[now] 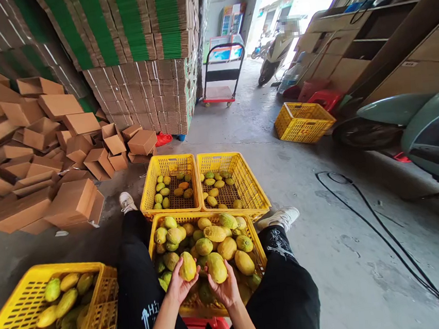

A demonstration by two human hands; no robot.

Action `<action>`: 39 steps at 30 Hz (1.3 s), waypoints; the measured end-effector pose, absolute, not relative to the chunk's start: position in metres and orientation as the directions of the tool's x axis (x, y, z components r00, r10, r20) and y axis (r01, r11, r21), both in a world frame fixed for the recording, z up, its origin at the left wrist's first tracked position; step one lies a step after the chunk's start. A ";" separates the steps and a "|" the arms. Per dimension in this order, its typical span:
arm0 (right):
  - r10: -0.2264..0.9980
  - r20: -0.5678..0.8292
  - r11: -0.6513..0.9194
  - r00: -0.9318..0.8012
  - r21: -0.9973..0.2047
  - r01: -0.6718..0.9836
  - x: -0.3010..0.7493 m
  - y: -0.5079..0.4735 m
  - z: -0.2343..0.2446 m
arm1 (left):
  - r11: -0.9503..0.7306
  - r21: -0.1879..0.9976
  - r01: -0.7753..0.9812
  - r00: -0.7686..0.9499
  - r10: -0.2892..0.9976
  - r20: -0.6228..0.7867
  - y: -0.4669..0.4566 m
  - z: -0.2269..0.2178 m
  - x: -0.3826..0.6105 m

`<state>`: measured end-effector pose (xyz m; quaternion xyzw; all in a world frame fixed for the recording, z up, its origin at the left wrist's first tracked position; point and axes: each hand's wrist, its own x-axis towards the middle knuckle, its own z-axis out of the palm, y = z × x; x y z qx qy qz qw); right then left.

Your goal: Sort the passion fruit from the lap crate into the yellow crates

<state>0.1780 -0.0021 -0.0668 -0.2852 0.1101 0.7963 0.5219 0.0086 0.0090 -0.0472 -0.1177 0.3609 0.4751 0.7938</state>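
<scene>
My left hand (179,286) is closed around a yellow mango (188,266). My right hand (227,288) grips another yellow-green mango (217,267). Both are held just above the near yellow crate (259,248), which is heaped with yellow and green mangoes and sits between my legs. Two more yellow crates stand side by side beyond it: the left far crate (148,192) and the right far crate (254,184), each with a thin layer of small mangoes.
A yellow crate (9,319) of larger mangoes sits at my lower left. Loose cardboard boxes (32,151) pile up left, stacked flat cartons (142,53) behind. An empty yellow crate (304,121), a scooter (413,120), a black cable (368,222) and a trolley (221,74) lie right and ahead.
</scene>
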 end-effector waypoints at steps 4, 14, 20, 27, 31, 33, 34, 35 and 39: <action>0.764 -0.575 -0.443 -0.293 -0.137 -0.886 0.175 -0.002 -0.066 | 0.517 0.184 -0.836 0.258 0.666 -0.700 0.009 -0.045 0.009; 0.784 -0.480 -0.485 -0.394 -0.076 -0.871 0.176 -0.003 -0.056 | 0.511 0.173 -0.842 0.283 0.692 -0.664 0.008 -0.048 0.007; 0.798 -0.479 -0.458 -0.365 -0.090 -0.884 0.177 -0.003 -0.059 | 0.402 0.140 -0.905 0.266 0.791 -0.552 0.006 -0.058 0.003; 0.800 -0.526 -0.380 -0.289 -0.072 -0.922 0.178 -0.002 -0.062 | 0.405 0.117 -0.907 0.263 0.759 -0.595 0.008 -0.057 0.005; 0.799 -0.508 -0.403 -0.320 -0.058 -0.913 0.178 -0.002 -0.059 | 0.460 0.119 -0.880 0.300 0.732 -0.612 0.007 -0.051 0.005; 0.792 -0.520 -0.414 -0.320 -0.071 -0.908 0.177 -0.002 -0.058 | 0.500 0.139 -0.855 0.310 0.707 -0.636 0.007 -0.049 0.007; 0.785 -0.532 -0.421 -0.318 -0.081 -0.903 0.176 -0.002 -0.058 | 0.527 0.145 -0.837 0.322 0.689 -0.650 0.007 -0.048 0.007; 0.775 -0.544 -0.436 -0.322 -0.091 -0.896 0.175 -0.002 -0.058 | 0.557 0.146 -0.817 0.338 0.669 -0.662 0.007 -0.048 0.008; 0.742 -0.560 -0.511 -0.368 -0.117 -0.852 0.174 -0.001 -0.058 | 0.652 0.142 -0.745 0.398 0.606 -0.689 0.007 -0.048 0.011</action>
